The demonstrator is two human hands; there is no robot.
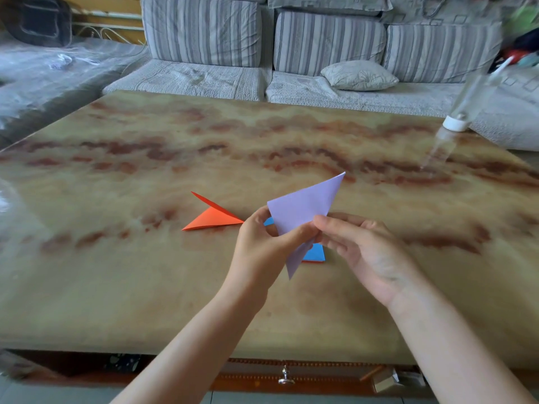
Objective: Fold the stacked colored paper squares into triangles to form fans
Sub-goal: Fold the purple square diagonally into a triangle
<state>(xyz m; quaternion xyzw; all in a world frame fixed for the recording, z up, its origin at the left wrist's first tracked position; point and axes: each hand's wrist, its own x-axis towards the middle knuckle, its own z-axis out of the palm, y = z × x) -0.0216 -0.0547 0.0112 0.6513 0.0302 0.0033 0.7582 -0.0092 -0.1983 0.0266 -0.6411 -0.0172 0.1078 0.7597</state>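
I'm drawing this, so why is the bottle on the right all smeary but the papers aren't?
Head view: the bottle sits at the frame's edge, where things blur; the purple paper and orange paper, near the middle, look sharp; the glossy table mirrors the bottle.

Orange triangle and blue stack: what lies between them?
In the head view, the left hand, gripping the purple paper, comes between the orange triangle and the blue stack.

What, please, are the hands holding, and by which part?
The left hand pinches the folded lilac paper near its middle; the right hand touches its right edge, grip unclear.
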